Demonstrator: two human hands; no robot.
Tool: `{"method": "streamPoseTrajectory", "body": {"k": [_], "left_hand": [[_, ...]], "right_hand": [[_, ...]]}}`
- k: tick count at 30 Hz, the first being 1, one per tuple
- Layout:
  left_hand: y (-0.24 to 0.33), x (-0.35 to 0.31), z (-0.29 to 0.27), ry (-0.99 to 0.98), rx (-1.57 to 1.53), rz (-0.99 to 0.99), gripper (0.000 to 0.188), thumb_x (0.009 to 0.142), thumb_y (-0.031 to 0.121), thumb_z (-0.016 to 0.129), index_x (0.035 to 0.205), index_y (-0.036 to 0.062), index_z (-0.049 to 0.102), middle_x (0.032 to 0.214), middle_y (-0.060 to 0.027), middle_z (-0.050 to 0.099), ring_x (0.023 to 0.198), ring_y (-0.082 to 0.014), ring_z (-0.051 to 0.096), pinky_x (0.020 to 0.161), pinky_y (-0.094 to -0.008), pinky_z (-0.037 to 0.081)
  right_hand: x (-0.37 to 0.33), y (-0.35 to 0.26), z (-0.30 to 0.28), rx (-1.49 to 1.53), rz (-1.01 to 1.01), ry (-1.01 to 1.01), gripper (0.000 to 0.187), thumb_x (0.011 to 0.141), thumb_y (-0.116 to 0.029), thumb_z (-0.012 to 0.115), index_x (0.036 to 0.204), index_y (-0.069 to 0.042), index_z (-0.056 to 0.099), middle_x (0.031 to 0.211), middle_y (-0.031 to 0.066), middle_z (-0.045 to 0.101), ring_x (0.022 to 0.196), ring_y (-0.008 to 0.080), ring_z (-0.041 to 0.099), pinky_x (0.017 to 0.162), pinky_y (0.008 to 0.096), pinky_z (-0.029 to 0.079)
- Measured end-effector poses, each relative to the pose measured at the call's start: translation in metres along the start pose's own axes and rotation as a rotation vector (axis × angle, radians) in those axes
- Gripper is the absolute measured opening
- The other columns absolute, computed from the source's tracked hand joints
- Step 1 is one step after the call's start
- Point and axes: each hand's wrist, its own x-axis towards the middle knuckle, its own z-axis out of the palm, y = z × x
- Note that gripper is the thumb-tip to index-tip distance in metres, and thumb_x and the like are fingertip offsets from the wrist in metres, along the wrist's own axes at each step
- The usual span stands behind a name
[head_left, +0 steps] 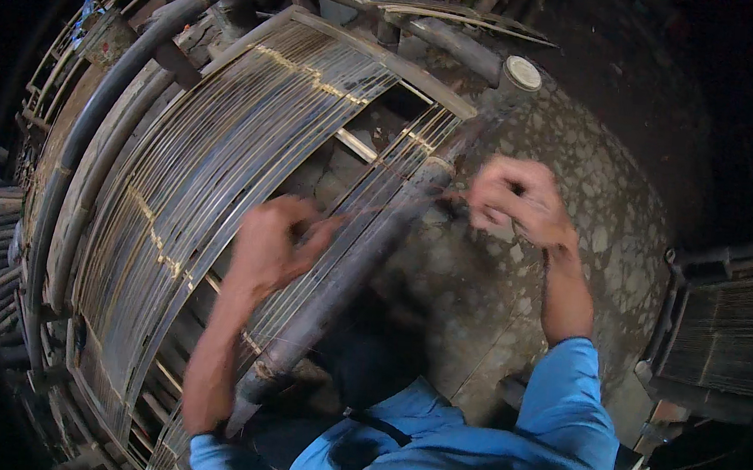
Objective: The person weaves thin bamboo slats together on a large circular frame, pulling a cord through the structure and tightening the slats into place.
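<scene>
A thin reddish string (384, 207) runs between my hands, across the thick dark pole (345, 280) that edges a bamboo slat seat. Its left end goes into the pinched fingers of my left hand (271, 244), which is over the slats. My right hand (521, 201), slightly smeared by motion, is curled on the other end, beyond the pole and above the floor. Under my left hand lies a panel of narrow parallel bamboo slats (219, 131), bound across with pale lashings (149, 217). A narrower strip of slats (366, 200) lies along the pole.
A gap with a pale crosspiece (356, 145) separates the two slat areas. Curved dark poles (99, 123) form the seat's far-left side. A pale round cut end (522, 72) tops a post at the back. Another slatted piece (720, 329) stands at right on the mottled floor (602, 206).
</scene>
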Motion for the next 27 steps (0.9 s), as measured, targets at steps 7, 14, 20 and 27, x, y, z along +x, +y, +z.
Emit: {"method": "streamPoseTrajectory", "body": {"k": [7,14,20,27], "left_hand": [[-0.092,-0.205,-0.150,0.246,0.766,-0.338,0.018,0.084,0.020,0.078,0.082,0.0028,0.071,0.075,-0.0156,0.067,0.074,-0.0356,0.069,0.068,-0.0450,0.054],[-0.181,-0.443,-0.287,-0.039,1.160,-1.043,0.063,0.070,0.017,0.088,0.127,0.0063,0.064,0.124,-0.0178,0.066,0.108,-0.0344,0.066,0.090,-0.0446,0.054],[-0.059,-0.150,-0.098,-0.189,-0.137,-0.494,0.042,0.084,0.025,0.083,0.116,0.0009,0.072,0.111,-0.0127,0.074,0.105,-0.0218,0.067,0.097,-0.0381,0.050],[-0.079,0.020,0.117,0.080,-0.093,-0.444,0.044,0.098,0.043,0.064,0.115,0.0032,0.071,0.102,-0.0238,0.073,0.099,-0.0417,0.069,0.089,-0.0484,0.053]], "right_hand": [[-0.093,0.025,-0.034,-0.377,0.083,0.093,0.023,0.098,-0.021,0.070,0.089,-0.001,0.074,0.077,0.0016,0.068,0.071,0.0082,0.057,0.064,0.0295,0.046],[-0.087,0.102,-0.056,-0.886,0.493,0.077,0.026,0.093,-0.024,0.073,0.099,0.001,0.073,0.080,0.0083,0.068,0.075,0.0222,0.064,0.073,0.0348,0.050],[0.062,0.127,0.028,-0.797,-0.240,0.558,0.037,0.092,-0.033,0.073,0.113,-0.003,0.071,0.111,0.0187,0.063,0.108,0.0339,0.061,0.096,0.0426,0.049],[0.095,0.170,0.036,-1.151,-0.075,0.434,0.038,0.090,-0.035,0.075,0.090,0.003,0.070,0.113,0.0198,0.061,0.108,0.0347,0.058,0.095,0.0446,0.046]]}}
